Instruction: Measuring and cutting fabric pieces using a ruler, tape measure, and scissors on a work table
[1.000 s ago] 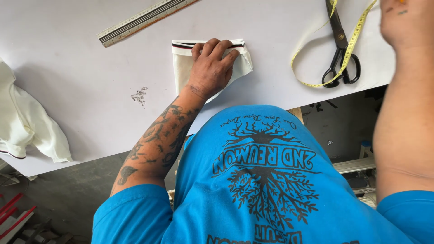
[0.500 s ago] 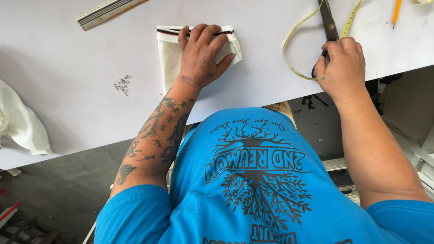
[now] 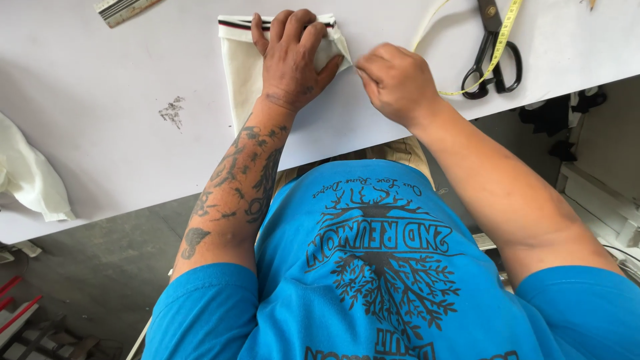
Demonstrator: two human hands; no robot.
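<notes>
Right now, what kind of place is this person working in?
Probably a sewing or tailoring workshop. A cream cloth lies on a white table under the left hand, with scissors, a yellow tape measure and a ruler nearby.

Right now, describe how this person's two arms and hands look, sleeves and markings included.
Both hands are bare, with no gloves, rings or watch showing. The left hand leads to a forearm covered in dark tattoos from wrist to above the elbow. The right hand leads to a forearm with no visible tattoos. Both arms emerge from the short sleeves of a bright blue T-shirt bearing a dark tree print.
</notes>
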